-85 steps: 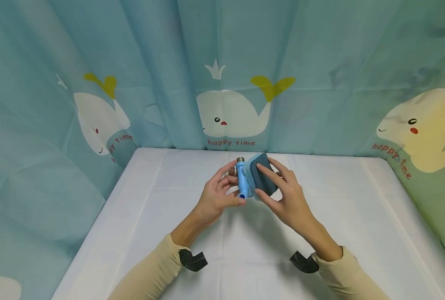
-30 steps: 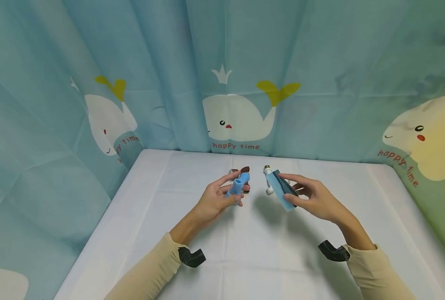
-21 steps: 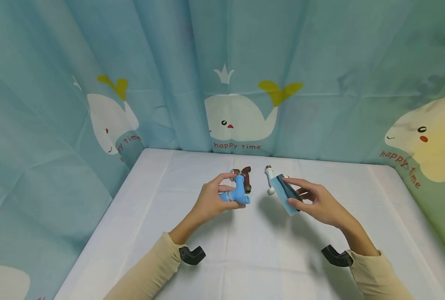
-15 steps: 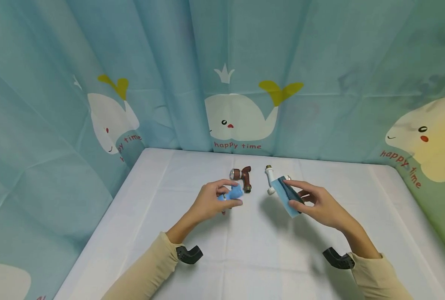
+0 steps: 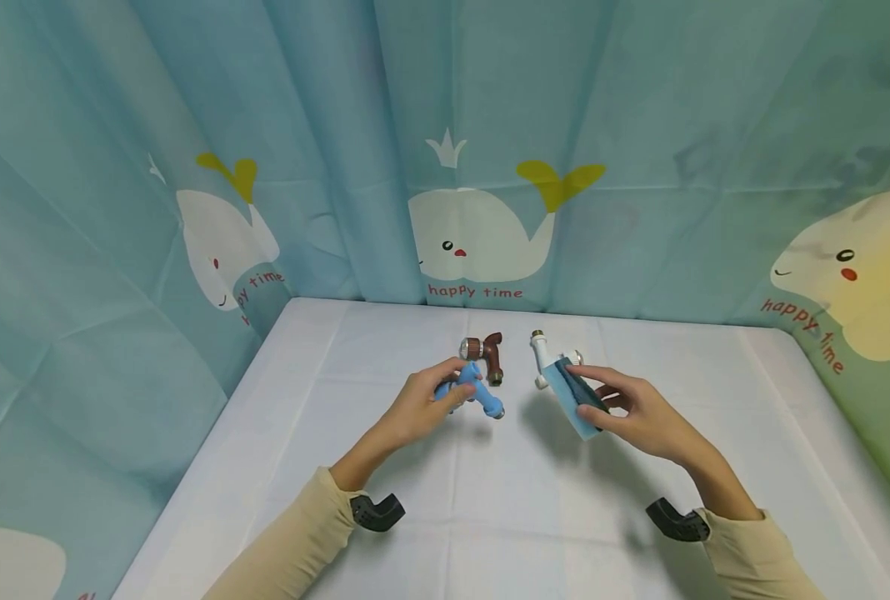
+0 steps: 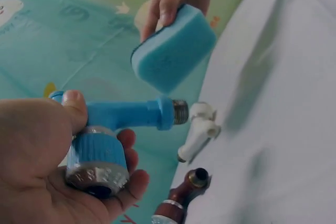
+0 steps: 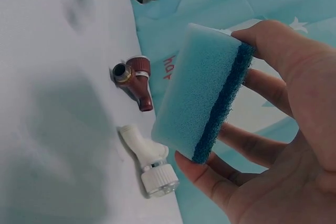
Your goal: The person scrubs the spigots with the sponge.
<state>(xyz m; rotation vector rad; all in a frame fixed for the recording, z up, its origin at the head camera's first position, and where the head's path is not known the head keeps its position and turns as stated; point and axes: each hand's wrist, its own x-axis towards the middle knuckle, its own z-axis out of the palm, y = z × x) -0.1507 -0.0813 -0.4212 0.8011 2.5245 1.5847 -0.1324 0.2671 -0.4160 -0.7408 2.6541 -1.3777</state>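
Note:
My left hand [image 5: 418,406] grips a blue plastic water tap [image 5: 487,400] above the table. In the left wrist view the thumb lies over the body of the tap, its ribbed knob sits against the curled fingers, and its threaded metal end points away from the palm. Across from it, my right hand [image 5: 646,414] pinches a sponge [image 7: 197,87], light blue with a dark scouring side, between thumb and fingers. Sponge and blue tap are apart. Behind the left hand lies a brown tap [image 5: 493,360]; a white tap [image 5: 539,348] lies behind the sponge, which partly covers it.
The table [image 5: 385,533] wears a white cloth. A blue-green curtain [image 5: 640,250] printed with whales closes off the back and sides. Each wrist carries a black camera mount, one on the left cuff [image 5: 377,512] and one on the right cuff [image 5: 677,521].
The sponge was against the blue tap at first; since then the right hand has drawn it away to the right. The left hand has turned the tap over several ways and moved slightly nearer.

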